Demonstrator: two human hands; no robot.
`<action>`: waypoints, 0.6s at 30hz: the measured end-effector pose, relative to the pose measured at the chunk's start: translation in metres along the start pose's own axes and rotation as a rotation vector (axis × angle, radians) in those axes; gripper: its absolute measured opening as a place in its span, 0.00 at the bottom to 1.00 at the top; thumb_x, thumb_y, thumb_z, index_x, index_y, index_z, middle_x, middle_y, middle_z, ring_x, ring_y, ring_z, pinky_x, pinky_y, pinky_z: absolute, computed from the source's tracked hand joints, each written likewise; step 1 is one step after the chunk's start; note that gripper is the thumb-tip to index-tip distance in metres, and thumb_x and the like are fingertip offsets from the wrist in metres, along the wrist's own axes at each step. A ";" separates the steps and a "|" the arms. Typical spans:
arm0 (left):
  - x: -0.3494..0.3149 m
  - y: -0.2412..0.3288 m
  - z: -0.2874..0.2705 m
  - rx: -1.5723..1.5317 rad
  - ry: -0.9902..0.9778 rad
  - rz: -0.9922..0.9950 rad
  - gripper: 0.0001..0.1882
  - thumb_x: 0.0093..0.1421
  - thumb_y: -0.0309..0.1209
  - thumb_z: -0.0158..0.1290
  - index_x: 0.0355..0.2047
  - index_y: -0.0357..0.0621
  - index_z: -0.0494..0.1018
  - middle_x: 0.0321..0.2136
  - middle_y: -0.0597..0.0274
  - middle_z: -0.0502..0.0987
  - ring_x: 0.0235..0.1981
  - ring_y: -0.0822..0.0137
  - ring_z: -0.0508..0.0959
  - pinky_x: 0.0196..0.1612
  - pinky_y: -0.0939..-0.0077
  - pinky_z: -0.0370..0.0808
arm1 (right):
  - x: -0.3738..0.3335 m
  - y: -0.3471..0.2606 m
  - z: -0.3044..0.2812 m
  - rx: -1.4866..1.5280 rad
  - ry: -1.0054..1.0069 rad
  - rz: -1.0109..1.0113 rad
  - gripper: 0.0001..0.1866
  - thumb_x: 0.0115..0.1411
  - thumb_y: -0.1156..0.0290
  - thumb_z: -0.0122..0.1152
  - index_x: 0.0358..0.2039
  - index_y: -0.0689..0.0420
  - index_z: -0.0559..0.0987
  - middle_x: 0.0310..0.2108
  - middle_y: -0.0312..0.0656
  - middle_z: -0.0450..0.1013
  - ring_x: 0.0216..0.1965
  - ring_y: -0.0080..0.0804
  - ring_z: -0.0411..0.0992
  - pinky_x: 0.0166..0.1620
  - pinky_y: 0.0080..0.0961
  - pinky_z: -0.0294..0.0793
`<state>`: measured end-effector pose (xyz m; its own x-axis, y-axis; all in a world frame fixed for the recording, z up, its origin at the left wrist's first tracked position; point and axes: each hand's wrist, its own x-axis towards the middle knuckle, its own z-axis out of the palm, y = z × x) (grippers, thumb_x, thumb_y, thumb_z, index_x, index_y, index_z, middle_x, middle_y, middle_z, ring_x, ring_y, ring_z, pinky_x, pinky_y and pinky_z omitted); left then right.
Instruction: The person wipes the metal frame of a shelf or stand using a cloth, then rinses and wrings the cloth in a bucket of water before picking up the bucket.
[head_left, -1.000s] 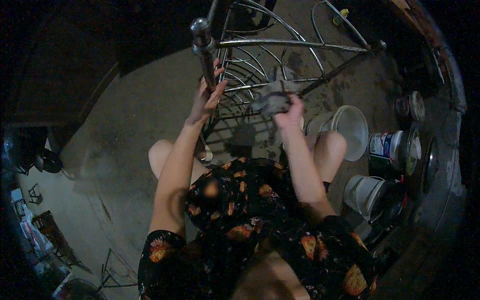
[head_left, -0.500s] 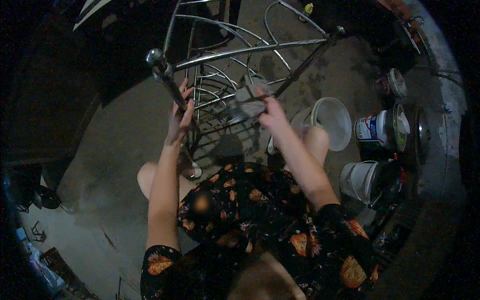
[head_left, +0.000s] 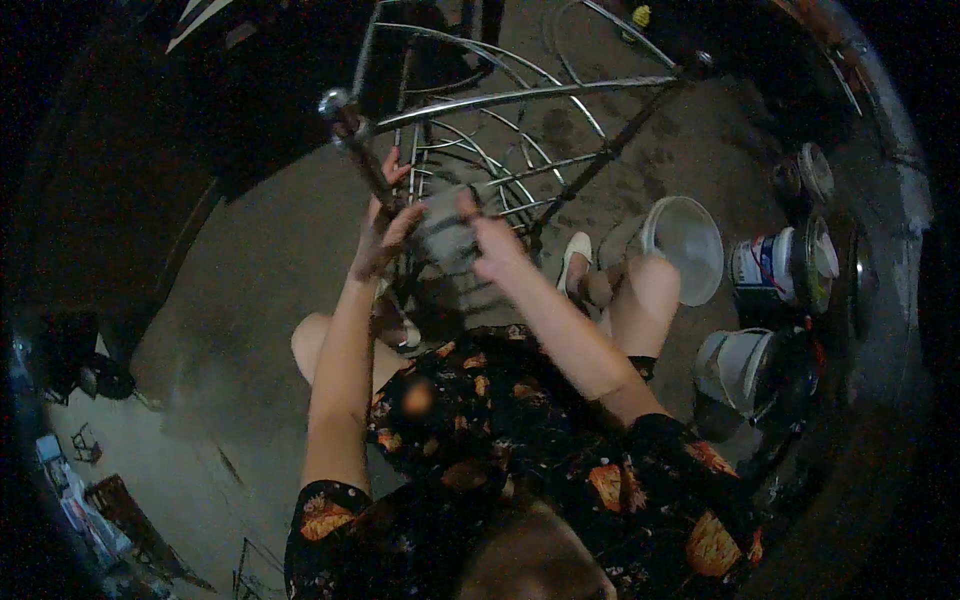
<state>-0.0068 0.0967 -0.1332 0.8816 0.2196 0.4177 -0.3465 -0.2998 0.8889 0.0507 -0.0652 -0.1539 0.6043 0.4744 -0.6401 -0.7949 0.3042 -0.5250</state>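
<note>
Two bare hands are close together at the metal rack point(head_left: 530, 96). The right hand point(head_left: 495, 245) holds a grey cloth point(head_left: 448, 228), but both are blurry, so I cannot tell how each finger sits. The cloth is just beside the left hand point(head_left: 385, 225), in front of the rack's thin bars; I cannot tell if it touches one. The left hand is at a dark post point(head_left: 366, 165) of the rack. Its fingers look spread, with the post among them, and I cannot tell how hard they squeeze. To rub a bar well, I think the left hand should hold the post tight so the rack does not wobble, and the right should wrap the cloth all around the bar and take care where bars meet. The left arm reaches up nearly straight. The right arm slants in to the left, so the hands almost meet. A shiny knob point(head_left: 337, 103) sits on the end of the post. Nearer the body are two bent knees, and a white shoe point(head_left: 575, 262) rests on the grey floor point(head_left: 230, 300). Off to the right are a big pale bucket point(head_left: 690, 255), a tub with a colored side point(head_left: 760, 265) and a white pail point(head_left: 732, 370).
</note>
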 end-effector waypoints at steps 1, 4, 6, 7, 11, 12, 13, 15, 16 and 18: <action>0.004 0.005 0.003 -0.050 -0.037 0.005 0.28 0.54 0.25 0.53 0.56 0.41 0.60 0.63 0.53 0.51 0.63 0.56 0.55 0.61 0.62 0.54 | 0.011 0.023 0.000 -0.113 -0.037 -0.042 0.16 0.57 0.66 0.59 0.44 0.57 0.72 0.39 0.38 0.73 0.41 0.35 0.72 0.43 0.36 0.73; 0.007 -0.003 -0.013 -0.001 -0.081 0.074 0.36 0.51 0.34 0.59 0.58 0.42 0.58 0.64 0.52 0.49 0.64 0.56 0.51 0.62 0.63 0.51 | 0.018 0.043 0.011 0.050 -0.179 0.053 0.16 0.54 0.68 0.61 0.43 0.55 0.70 0.39 0.42 0.72 0.37 0.36 0.73 0.37 0.37 0.76; 0.007 0.003 -0.015 -0.038 -0.114 0.074 0.37 0.53 0.38 0.59 0.60 0.43 0.56 0.63 0.52 0.49 0.64 0.58 0.49 0.62 0.65 0.49 | 0.015 0.034 0.010 0.031 -0.194 0.016 0.16 0.55 0.68 0.61 0.43 0.56 0.70 0.37 0.40 0.72 0.37 0.35 0.74 0.37 0.36 0.76; 0.002 -0.001 -0.024 -0.025 -0.081 0.047 0.37 0.53 0.38 0.59 0.60 0.43 0.56 0.63 0.52 0.49 0.65 0.58 0.49 0.62 0.65 0.49 | -0.011 0.016 0.026 0.022 -0.218 0.014 0.16 0.55 0.68 0.62 0.43 0.56 0.70 0.37 0.39 0.73 0.37 0.34 0.74 0.38 0.36 0.76; 0.000 0.010 -0.011 -0.091 -0.019 -0.095 0.40 0.55 0.39 0.57 0.62 0.43 0.50 0.61 0.55 0.55 0.61 0.61 0.55 0.61 0.67 0.52 | -0.041 -0.019 -0.004 -0.107 -0.203 0.157 0.18 0.56 0.63 0.61 0.43 0.58 0.73 0.39 0.38 0.74 0.38 0.31 0.74 0.41 0.29 0.74; -0.002 0.012 -0.006 -0.173 -0.004 -0.152 0.40 0.55 0.40 0.57 0.63 0.43 0.49 0.59 0.56 0.56 0.60 0.62 0.57 0.60 0.68 0.53 | -0.051 -0.026 -0.009 -0.173 -0.186 0.065 0.18 0.56 0.62 0.61 0.43 0.59 0.73 0.39 0.38 0.74 0.39 0.31 0.74 0.42 0.29 0.73; -0.008 -0.003 -0.011 -0.074 0.056 -0.098 0.40 0.57 0.45 0.53 0.63 0.43 0.48 0.56 0.58 0.60 0.56 0.64 0.60 0.58 0.68 0.55 | -0.072 -0.036 0.002 -0.243 -0.191 -0.018 0.19 0.56 0.60 0.61 0.42 0.59 0.74 0.38 0.37 0.74 0.39 0.30 0.73 0.42 0.29 0.73; -0.017 -0.023 -0.012 -0.110 0.137 -0.160 0.39 0.59 0.52 0.47 0.62 0.42 0.48 0.52 0.59 0.64 0.52 0.67 0.62 0.56 0.70 0.57 | -0.086 -0.050 0.016 -0.353 -0.212 -0.226 0.20 0.55 0.58 0.61 0.42 0.59 0.74 0.39 0.38 0.74 0.39 0.32 0.73 0.43 0.30 0.72; -0.022 -0.024 -0.008 -0.242 0.153 -0.275 0.38 0.60 0.54 0.45 0.61 0.42 0.49 0.52 0.59 0.64 0.52 0.67 0.62 0.56 0.70 0.57 | -0.080 -0.058 0.020 -0.393 -0.230 -0.347 0.21 0.55 0.58 0.61 0.43 0.59 0.74 0.39 0.39 0.74 0.39 0.34 0.73 0.42 0.31 0.72; -0.030 -0.027 -0.002 -0.126 0.194 -0.282 0.39 0.60 0.60 0.39 0.58 0.40 0.55 0.49 0.58 0.66 0.50 0.65 0.64 0.57 0.69 0.56 | -0.063 -0.071 0.032 -0.658 -0.203 -0.621 0.21 0.53 0.59 0.62 0.43 0.60 0.73 0.39 0.43 0.74 0.39 0.36 0.73 0.42 0.32 0.72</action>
<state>-0.0248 0.0997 -0.1698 0.8753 0.4528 0.1700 -0.1459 -0.0878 0.9854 0.0674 -0.0903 -0.0587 0.8410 0.5378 -0.0592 -0.1026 0.0512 -0.9934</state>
